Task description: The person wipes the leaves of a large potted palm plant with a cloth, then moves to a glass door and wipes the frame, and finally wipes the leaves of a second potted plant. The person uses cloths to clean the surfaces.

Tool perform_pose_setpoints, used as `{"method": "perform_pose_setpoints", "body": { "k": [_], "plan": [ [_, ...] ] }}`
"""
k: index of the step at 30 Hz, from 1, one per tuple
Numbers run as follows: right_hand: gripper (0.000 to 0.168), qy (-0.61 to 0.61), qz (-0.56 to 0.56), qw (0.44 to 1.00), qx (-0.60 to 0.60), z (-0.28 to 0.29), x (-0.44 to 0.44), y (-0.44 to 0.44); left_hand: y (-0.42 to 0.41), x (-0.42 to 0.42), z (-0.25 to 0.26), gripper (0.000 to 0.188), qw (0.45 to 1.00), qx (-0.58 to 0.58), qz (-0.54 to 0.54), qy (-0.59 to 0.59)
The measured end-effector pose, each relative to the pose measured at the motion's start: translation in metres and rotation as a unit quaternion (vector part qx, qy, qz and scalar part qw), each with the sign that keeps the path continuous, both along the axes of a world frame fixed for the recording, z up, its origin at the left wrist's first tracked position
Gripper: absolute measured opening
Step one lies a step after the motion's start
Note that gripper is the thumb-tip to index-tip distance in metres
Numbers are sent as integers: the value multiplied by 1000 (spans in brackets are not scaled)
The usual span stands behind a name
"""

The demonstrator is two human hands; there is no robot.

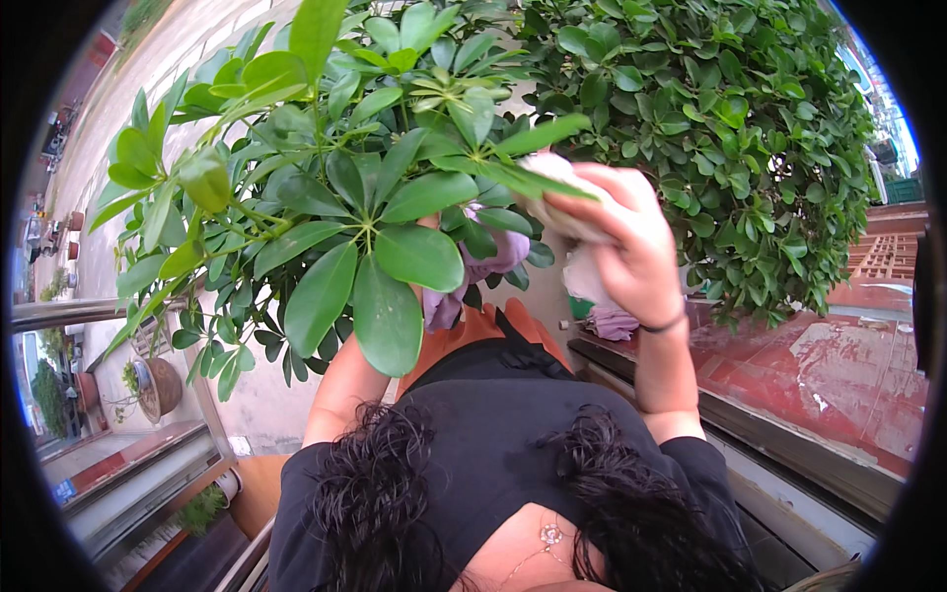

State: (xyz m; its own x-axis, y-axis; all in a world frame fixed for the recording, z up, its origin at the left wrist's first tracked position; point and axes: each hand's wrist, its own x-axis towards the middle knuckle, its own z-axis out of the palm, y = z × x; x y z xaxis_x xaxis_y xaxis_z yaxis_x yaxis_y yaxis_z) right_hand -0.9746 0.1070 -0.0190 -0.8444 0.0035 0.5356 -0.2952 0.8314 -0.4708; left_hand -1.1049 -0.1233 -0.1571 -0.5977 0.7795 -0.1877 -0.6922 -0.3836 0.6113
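A broad-leaved green umbrella plant (370, 222) spreads in front of me. My right hand (629, 229), with a dark band at the wrist, is raised at the plant's right side and grips a white cloth (584, 274). A long leaf (540, 181) lies across the cloth beside my fingers. My left forearm (355, 381) reaches up under the leaves, which hide nearly all of my left hand. A purple cloth (488, 255) hangs among the leaves near it; whether my left hand holds it is unclear.
A dense small-leaved bush (710, 133) stands at the upper right. Below it runs a worn red surface (806, 377), with another purple cloth (612, 323) near its left end. A metal rail (81, 314) and a round planter (159, 388) are at the left.
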Motion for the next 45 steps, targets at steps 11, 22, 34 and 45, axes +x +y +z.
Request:
{"method": "perform_pose_setpoints", "body": {
  "k": [11, 22, 34, 45],
  "plan": [
    [44, -59, -62, 995, 59, -121, -18, 13, 5, 7, 13, 44, 999, 1, -32, -13],
    [59, -126, -133, 966, -183, -143, 47, 69, 57, 24, -17, 51, 990, -117, 4, -84],
    [63, -84, -49, 968, -232, -97, 30, 85, 130, -49, -93, 53, 980, -35, -93, 173],
    [52, 42, -38, 998, 8, -95, -103, 61, 153, -79, -88, 49, 990, -54, -85, 97]
  ]
}}
